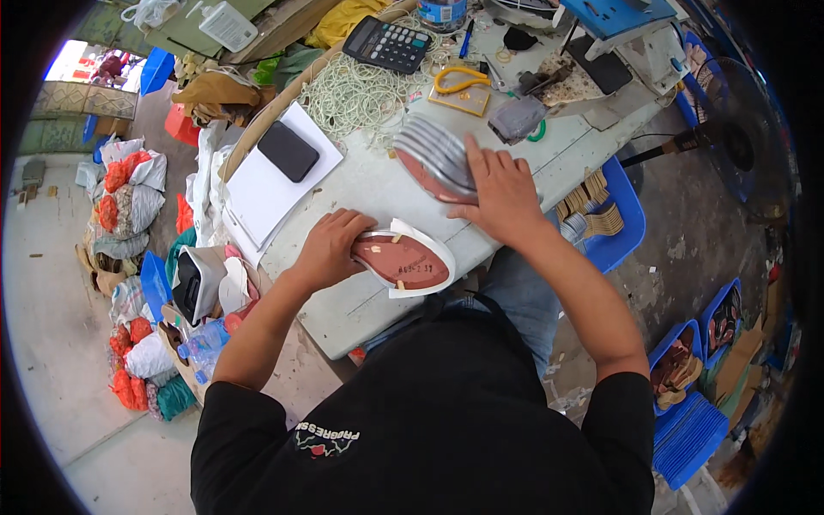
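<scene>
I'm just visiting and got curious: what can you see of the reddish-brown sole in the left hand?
The sole is long and curved, with its reddish-brown face turned up. A white band surrounds much of it, two small tan tabs sit at opposite edges, and dark printed marks cross the wider right part. The left hand grips its left end, near the table's front edge. Whether it touches the table is unclear.

From afar I have left hand curled in grip; right hand farther forward, pinching; both forearms bare, angled inward.
</scene>
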### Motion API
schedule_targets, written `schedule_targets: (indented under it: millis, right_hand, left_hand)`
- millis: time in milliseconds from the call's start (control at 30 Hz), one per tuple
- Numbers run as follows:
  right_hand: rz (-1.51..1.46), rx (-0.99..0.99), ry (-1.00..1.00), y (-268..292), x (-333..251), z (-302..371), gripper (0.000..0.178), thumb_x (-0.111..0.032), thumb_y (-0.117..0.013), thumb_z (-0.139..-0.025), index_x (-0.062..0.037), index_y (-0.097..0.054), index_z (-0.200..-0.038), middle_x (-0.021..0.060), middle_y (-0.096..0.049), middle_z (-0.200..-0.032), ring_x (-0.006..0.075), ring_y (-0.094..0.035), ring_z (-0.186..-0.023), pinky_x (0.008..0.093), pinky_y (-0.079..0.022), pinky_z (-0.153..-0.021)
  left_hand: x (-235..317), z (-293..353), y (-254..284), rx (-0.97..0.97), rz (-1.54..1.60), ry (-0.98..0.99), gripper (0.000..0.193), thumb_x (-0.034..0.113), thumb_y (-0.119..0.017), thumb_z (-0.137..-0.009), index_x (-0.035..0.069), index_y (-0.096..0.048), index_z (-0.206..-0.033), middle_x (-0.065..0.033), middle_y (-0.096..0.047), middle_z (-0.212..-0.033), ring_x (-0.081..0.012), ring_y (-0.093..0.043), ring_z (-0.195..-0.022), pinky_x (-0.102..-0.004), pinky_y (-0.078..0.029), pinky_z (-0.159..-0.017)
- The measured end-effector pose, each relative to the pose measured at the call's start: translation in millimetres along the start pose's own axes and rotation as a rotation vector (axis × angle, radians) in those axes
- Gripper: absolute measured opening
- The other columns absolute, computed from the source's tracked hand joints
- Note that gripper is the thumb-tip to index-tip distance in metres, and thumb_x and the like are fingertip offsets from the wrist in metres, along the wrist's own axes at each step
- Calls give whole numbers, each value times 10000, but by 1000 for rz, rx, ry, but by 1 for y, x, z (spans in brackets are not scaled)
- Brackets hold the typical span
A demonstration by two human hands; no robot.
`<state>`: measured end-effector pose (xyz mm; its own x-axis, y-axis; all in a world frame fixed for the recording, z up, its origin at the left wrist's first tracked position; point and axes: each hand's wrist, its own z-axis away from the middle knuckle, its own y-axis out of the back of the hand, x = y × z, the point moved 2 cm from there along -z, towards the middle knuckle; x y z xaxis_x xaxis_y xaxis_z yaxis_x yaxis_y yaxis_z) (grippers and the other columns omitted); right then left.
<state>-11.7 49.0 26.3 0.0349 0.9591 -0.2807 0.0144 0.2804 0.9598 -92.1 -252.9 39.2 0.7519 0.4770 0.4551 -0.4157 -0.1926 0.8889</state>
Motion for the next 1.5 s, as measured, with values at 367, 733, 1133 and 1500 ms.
schedule_targets:
  millis: [367,733,1133,1500]
  right_hand:
    - [-673,294,195,-5,-54,45,555,-397,-813,-883,-19,-646,-1253,166,-641,-1252,381,-577,-1214,488,-435,-1052]
    - [-1551,-427,-106,-17,-58,54,419,-255,-863,-907,10,-678,-1174,38,-739,-971,104,-680,-843,286,-538,-729]
    - [-1614,-233,-137,34,-30,38,144,-127,-731,-1020,-1,-691,-964,-16,-705,-853,23,-648,-809,231,-525,-702]
    - [-644,515,423,73,-54,72,213,-179,-783,-928,-27,-773,-1078,154,-763,-1047,296,-730,-833,373,-582,-754]
  left_hand:
    - [10,18,28,10,6,-48,519,25,-853,-691,72,-661,-1171,-104,-691,-1064,-328,-682,-986,-412,-566,-831]
    - [30,-10,70,-135,266,-78,469,272,-894,-772,38,-671,-1113,-121,-683,-917,-323,-677,-788,-407,-534,-757]
    - [83,-56,74,-122,215,-225,453,362,-861,-843,32,-747,-1132,-101,-665,-793,-291,-680,-704,-387,-511,-638]
    - [87,-57,67,-71,247,-116,453,308,-909,-817,11,-736,-1112,-124,-749,-932,-280,-751,-793,-353,-586,-695]
